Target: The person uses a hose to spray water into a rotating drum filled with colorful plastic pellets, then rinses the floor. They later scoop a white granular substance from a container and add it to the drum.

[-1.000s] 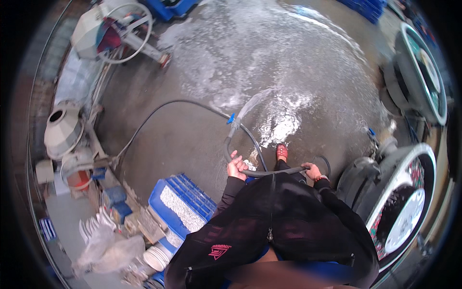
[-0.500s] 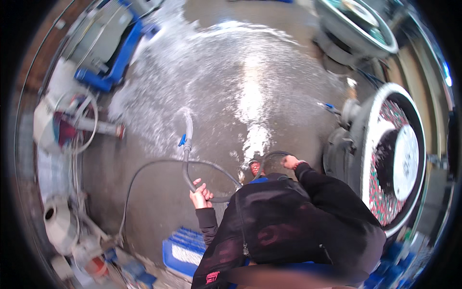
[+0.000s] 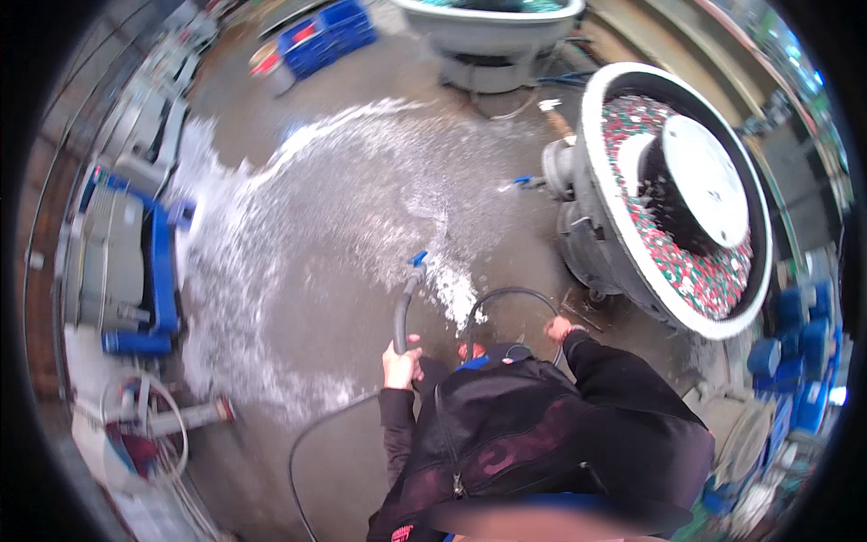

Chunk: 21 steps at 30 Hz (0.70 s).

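My left hand (image 3: pixel 402 363) is closed around a thick grey hose (image 3: pixel 402 316) in front of my body. The hose's far end, with a blue valve handle (image 3: pixel 417 258), points ahead over the wet floor (image 3: pixel 316 280). To the right, my right hand (image 3: pixel 560 331) is closed on a thinner dark hose (image 3: pixel 510 291) that loops up from near my foot. White foamy water (image 3: pixel 456 287) lies ahead of the hose end and spreads in a broad arc to the left. Water leaving the hose is too blurred to make out clearly.
A large round tub machine (image 3: pixel 591 135) with red, green and white pieces stands close on my right. Another tub (image 3: pixel 492 45) is farther ahead. Blue crates (image 3: pixel 325 38) and a bucket (image 3: pixel 271 68) are far left. A blue-framed machine (image 3: pixel 163 271) stands left. Hose (image 3: pixel 302 443) trails behind.
My view has turned to the right, so the near tub shows higher up. The hose end has swung rightward. My left fingers, looser before, now wrap the thick hose.
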Tool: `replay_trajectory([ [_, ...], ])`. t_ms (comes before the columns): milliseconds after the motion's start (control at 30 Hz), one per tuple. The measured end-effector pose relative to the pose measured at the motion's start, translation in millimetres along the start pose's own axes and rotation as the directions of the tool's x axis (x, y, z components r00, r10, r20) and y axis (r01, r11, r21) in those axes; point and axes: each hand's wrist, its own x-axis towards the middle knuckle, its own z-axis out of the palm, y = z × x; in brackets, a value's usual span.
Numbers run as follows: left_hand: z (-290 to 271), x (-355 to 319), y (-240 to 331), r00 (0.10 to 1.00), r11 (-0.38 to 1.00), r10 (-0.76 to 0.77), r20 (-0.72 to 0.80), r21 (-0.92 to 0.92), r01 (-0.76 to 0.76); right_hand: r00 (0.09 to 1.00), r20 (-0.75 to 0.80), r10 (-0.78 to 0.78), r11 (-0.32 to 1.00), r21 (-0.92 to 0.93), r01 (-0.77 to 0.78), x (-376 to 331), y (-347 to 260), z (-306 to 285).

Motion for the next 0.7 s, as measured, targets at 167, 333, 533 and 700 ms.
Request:
replay_trajectory([
  [167, 0.4, 23.7, 36.0, 0.984, 0.973, 0.156, 0.081, -0.182, -0.139, 0.961, 0.163, 0.223, 0.973, -0.1, -0.209, -29.8, 47.1, 23.4],
  [333, -51.8, 47.3, 82.8, 0.968, 0.924, 0.247, 0.053, -0.313, -0.218, 0.959, 0.082, 0.272, 0.852, 0.443, -0.28, -50.3, -22.3, 37.4],
  [533, -134.2, 69.4, 80.5, 0.983, 0.968, 0.162, 0.082, -0.205, -0.142, 0.997, 0.073, -0.029, 0.924, 0.383, -0.001, -38.1, -149.0, 34.9],
  [700, -169.4, 84.1, 69.7, 0.989, 0.98, 0.119, 0.093, -0.168, -0.102, 0.996, 0.003, -0.091, 0.861, 0.503, 0.077, -37.0, -207.1, 24.4],
])
